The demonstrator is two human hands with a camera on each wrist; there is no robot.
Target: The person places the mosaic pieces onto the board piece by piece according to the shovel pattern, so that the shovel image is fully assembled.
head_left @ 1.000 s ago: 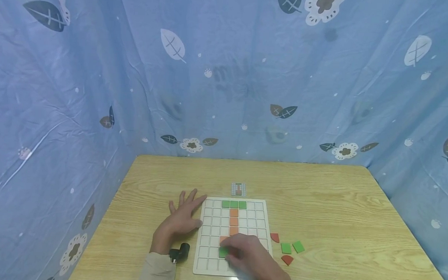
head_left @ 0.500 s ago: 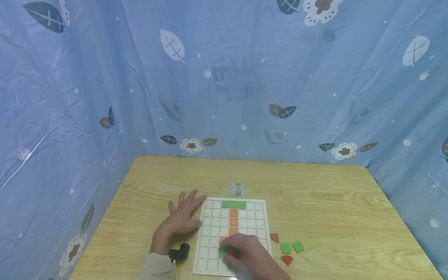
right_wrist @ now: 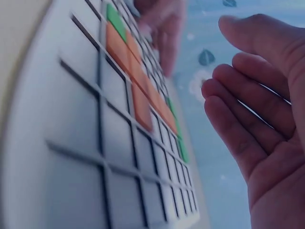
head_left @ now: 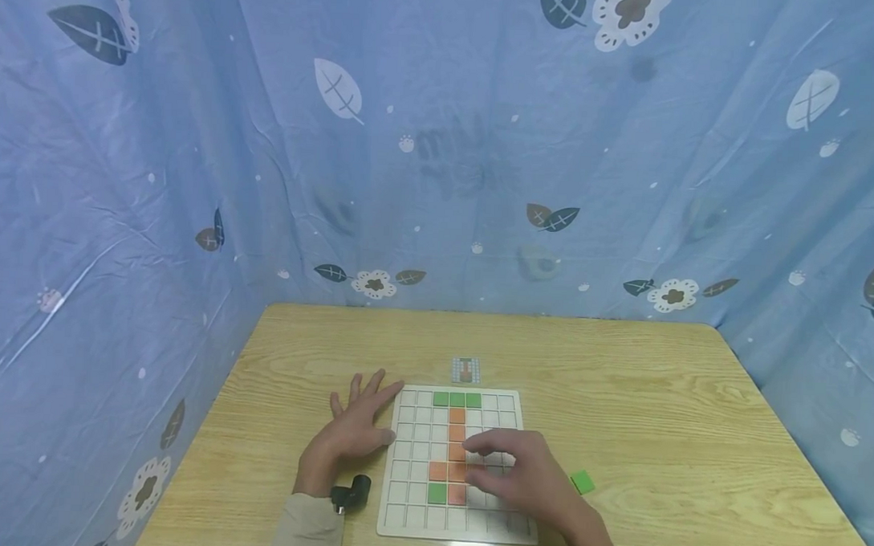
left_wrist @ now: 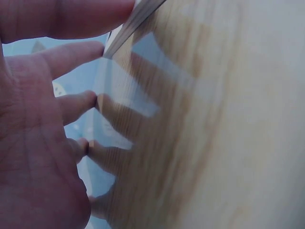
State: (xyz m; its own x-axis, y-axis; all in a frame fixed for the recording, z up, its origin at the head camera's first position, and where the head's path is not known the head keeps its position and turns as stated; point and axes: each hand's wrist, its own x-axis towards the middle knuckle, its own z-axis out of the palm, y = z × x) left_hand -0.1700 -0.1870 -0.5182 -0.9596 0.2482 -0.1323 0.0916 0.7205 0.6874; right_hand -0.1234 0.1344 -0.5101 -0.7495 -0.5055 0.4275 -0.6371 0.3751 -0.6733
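Note:
A white gridded board [head_left: 404,514] lies on the table. Along its far row sit three green square tiles [head_left: 457,400]. Below them runs a column of orange tiles [head_left: 457,433], with another orange tile beside it on the left and a green tile [head_left: 437,493] lower down. My left hand [head_left: 355,431] rests with spread fingers at the board's left edge, thumb at the rim; in the left wrist view its fingertips touch the table. Over the board's right side hovers my right hand [head_left: 520,473]. The right wrist view shows nothing between its thumb and loosely bent fingers [right_wrist: 238,129].
Beyond the board lies a small printed pattern card [head_left: 466,370]. A loose green tile [head_left: 582,482] is on the table to the right, beside my right wrist. Blue patterned curtain [head_left: 441,169] hangs around the back and sides.
My right hand has moved right, away from the lower green tile, and its thumb and fingers have parted. An orange tile beside that green one now shows. The red pieces are now hidden.

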